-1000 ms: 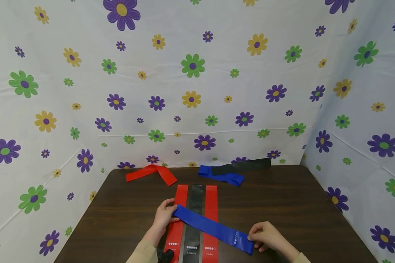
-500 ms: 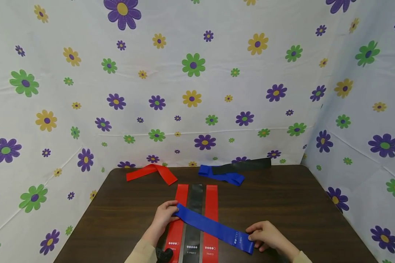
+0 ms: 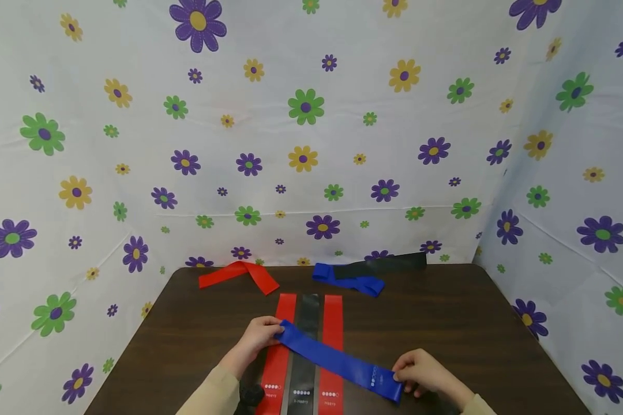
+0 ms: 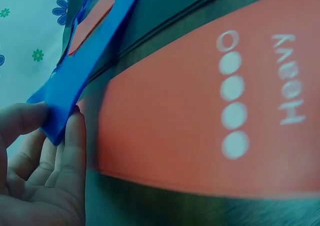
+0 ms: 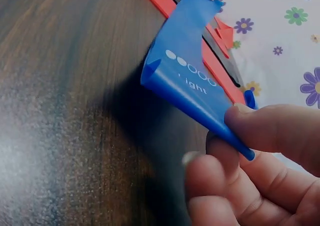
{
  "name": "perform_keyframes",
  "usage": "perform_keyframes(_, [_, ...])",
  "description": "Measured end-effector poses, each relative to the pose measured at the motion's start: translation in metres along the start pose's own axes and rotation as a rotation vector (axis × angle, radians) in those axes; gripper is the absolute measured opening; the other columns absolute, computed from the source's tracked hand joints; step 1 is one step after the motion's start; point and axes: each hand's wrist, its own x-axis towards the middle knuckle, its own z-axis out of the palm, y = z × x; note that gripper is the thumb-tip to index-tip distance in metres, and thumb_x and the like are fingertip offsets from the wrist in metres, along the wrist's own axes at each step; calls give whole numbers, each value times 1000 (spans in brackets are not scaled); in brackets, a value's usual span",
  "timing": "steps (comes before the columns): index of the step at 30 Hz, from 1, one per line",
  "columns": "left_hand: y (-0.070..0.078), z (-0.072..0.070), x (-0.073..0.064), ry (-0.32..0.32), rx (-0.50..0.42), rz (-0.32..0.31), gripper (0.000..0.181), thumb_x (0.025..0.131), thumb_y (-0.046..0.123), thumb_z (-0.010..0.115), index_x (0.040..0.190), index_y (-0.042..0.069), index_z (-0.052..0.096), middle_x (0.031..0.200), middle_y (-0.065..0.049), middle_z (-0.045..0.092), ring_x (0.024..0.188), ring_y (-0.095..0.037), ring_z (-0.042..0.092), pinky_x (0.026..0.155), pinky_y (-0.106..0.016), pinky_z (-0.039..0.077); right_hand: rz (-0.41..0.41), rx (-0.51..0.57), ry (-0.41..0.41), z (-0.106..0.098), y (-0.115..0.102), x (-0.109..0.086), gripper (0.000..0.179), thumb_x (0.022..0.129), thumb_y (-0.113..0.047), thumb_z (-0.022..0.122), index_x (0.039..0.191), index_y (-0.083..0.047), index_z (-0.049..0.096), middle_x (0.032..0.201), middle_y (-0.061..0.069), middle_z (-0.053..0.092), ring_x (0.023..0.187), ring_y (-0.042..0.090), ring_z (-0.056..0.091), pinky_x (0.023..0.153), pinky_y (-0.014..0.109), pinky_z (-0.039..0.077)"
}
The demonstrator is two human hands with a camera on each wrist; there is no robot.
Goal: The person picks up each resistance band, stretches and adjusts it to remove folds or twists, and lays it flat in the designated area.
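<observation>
A blue resistance band [image 3: 337,362], marked Light in the right wrist view, stretches slantwise between both hands above three flat bands. My left hand [image 3: 259,335] pinches its upper left end; in the left wrist view the thumb [image 4: 25,118] and fingers close on that end. My right hand [image 3: 421,370] pinches the lower right end, close to the printed label, between thumb [image 5: 265,128] and fingers. Beneath lie a red band [image 3: 275,372], a black band [image 3: 303,377] and another red band [image 3: 331,383], side by side lengthwise. The blue band hides part of each.
At the table's back left lies a folded red band [image 3: 241,270]. Back right, a black band [image 3: 394,263] lies across a folded blue band [image 3: 366,284]. The dark wooden table [image 3: 446,311] meets a flower-patterned cloth [image 3: 270,138] behind and at the sides.
The left wrist and forearm have swung slightly outward to the left, with the fingers still pinching the band. The right hand and the blue band have barely moved; the head view has tilted slightly.
</observation>
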Motion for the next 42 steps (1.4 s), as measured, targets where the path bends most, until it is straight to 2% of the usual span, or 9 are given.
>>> perform_keyframes(6, [19,-4,10,3,50,19,17,91,8,67,99,-7,66,83,-10,63,67,-18,62,68,-34,57,19,17,-8,0,-3,0,11,83,-12,68,90,-3,69,68,1,62,54,10,55,42,19,42])
perform_keyframes(10, [27,-7,13,15,62,8,18,91,10,66,100,-5,65,79,-9,63,64,-19,61,66,-33,57,14,48,-11,2,-6,-1,13,83,-12,68,91,-2,68,69,1,61,55,10,55,43,20,42])
perform_keyframes(20, [28,-6,19,-3,111,23,19,94,16,64,99,-2,64,75,-8,63,61,-19,60,60,-31,55,12,111,-13,6,-7,-7,15,85,-12,68,95,-1,67,70,2,63,56,11,57,44,21,44])
perform_keyframes(26, [27,-3,16,6,157,32,19,95,21,63,98,3,62,68,-9,58,49,-16,52,48,-28,49,20,138,-26,10,-4,-9,16,84,-12,67,96,-1,68,69,1,62,56,10,57,44,19,44])
perform_keyframes(32, [33,1,14,29,158,26,19,95,25,62,102,7,61,66,-10,55,45,-14,45,44,-25,45,35,143,-24,16,-5,-11,14,83,-10,65,94,-2,67,68,1,61,55,9,56,43,18,43])
perform_keyframes(37, [38,6,16,22,138,39,19,95,25,63,99,6,62,67,-12,59,45,-14,50,44,-24,45,67,166,-37,17,-8,-14,15,83,-10,65,94,-2,68,67,0,61,55,8,56,44,17,43])
perform_keyframes(42, [39,10,19,36,125,42,20,94,23,64,97,3,64,68,-9,61,48,-15,56,44,-24,46,75,170,-37,20,-6,-15,14,82,-10,65,94,-2,68,67,0,61,54,7,56,43,17,42])
